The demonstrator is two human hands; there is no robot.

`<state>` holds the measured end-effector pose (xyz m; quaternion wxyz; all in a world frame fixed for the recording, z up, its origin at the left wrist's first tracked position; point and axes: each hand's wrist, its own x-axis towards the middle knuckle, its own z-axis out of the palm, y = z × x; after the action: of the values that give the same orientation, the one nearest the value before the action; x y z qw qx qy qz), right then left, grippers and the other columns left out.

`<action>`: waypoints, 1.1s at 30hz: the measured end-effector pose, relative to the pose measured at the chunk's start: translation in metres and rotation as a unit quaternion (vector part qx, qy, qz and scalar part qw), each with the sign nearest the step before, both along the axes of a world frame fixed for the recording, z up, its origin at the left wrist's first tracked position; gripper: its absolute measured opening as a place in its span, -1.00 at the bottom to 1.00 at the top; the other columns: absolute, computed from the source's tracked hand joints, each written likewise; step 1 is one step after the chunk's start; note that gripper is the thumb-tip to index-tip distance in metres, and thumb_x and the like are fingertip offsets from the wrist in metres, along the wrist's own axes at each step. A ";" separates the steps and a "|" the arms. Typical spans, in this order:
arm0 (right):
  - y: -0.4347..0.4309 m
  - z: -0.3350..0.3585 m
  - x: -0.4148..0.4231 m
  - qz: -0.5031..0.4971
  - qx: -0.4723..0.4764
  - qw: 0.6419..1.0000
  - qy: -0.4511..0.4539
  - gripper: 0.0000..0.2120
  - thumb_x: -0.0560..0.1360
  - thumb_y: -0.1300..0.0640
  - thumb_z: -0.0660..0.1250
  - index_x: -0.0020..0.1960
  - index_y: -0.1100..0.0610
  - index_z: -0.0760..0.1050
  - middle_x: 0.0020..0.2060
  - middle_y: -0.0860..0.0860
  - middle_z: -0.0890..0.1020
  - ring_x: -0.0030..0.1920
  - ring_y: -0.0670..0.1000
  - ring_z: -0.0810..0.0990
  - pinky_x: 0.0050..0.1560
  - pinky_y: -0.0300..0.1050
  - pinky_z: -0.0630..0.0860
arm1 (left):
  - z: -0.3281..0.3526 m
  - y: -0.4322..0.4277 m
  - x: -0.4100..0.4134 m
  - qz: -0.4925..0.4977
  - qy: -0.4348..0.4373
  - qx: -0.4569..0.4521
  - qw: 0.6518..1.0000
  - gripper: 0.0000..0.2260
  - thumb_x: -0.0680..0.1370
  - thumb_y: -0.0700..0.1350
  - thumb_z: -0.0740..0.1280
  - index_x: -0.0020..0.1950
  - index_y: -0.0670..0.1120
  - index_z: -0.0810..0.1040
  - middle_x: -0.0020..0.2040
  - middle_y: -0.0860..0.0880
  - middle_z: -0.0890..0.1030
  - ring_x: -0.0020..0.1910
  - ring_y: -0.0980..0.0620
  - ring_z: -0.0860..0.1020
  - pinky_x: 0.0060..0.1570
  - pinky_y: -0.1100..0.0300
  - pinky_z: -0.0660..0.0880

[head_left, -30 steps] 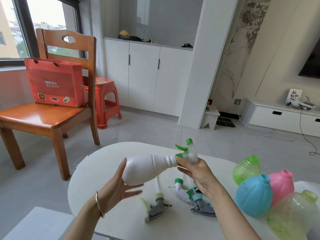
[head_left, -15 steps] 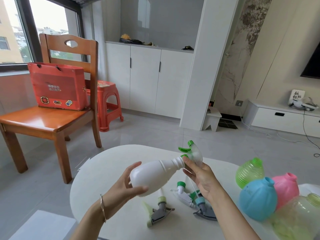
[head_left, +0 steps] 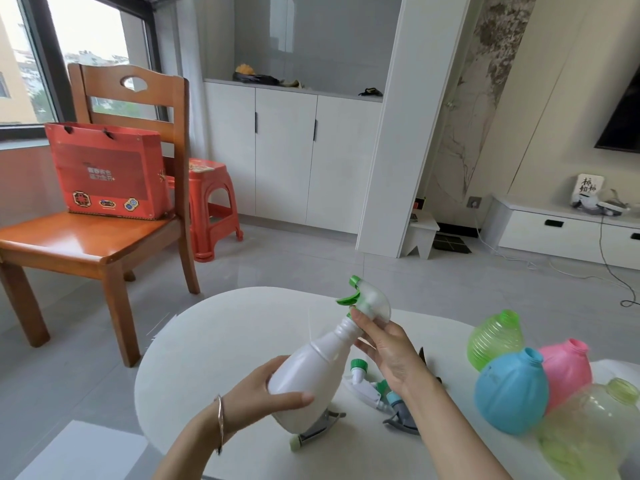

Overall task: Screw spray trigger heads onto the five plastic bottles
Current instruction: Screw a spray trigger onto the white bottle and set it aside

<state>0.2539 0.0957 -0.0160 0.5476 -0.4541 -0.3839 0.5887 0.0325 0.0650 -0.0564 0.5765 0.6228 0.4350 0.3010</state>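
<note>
White bottle [head_left: 311, 372] hides most of a grey trigger head [head_left: 317, 432]; the right hand [head_left: 394, 358] covers the bottle's collar and parts of two heads behind. Pale green bottle [head_left: 588, 434] is blurred, cut by the right edge.

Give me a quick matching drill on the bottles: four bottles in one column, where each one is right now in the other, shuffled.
1. white bottle
2. blue bottle
3. pink bottle
4. green ribbed bottle

A. farthest back in the cluster, no head
B. behind the blue one, neck open
C. held in both hands, trigger head on
D. front of the cluster on the table, neck open

Pairs: 1-C, 2-D, 3-B, 4-A
</note>
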 end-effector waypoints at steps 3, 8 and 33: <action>0.002 0.004 0.002 0.066 -0.014 0.995 0.080 -0.67 0.32 -0.03 0.43 0.02 0.10 0.64 -0.04 0.00 0.68 -0.01 -0.05 0.64 0.09 -0.11 0.52 | 0.002 -0.001 0.001 -0.002 -0.069 -0.070 0.995 -0.39 0.23 0.21 0.49 0.24 0.10 0.50 0.15 -0.05 0.62 0.09 -0.01 0.62 -0.09 0.13 0.57; 0.001 0.008 0.000 0.096 -0.012 0.991 0.096 -0.72 0.35 -0.01 0.41 -0.01 0.11 0.64 -0.02 0.03 0.69 -0.01 -0.05 0.65 0.13 -0.10 0.52 | 0.004 -0.001 0.001 0.017 -0.103 -0.080 0.991 -0.44 0.27 0.26 0.43 0.23 0.12 0.51 0.16 -0.06 0.63 0.12 -0.09 0.61 -0.08 0.09 0.57; -0.004 0.018 -0.021 0.105 0.002 0.988 0.117 -0.56 0.32 0.01 0.40 0.11 0.23 0.58 0.08 0.07 0.68 0.04 -0.05 0.66 -0.02 -0.22 0.60 | 0.010 -0.006 -0.002 -0.017 -0.116 -0.126 0.985 -0.44 0.26 0.35 0.33 0.17 0.11 0.55 -0.01 -0.02 0.69 -0.10 0.03 0.65 -0.21 0.20 0.56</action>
<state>0.2332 0.0919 0.0021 0.5242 -0.3384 -0.3640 0.6916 0.0310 0.0590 -0.0467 0.7018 0.5132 0.3893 0.3044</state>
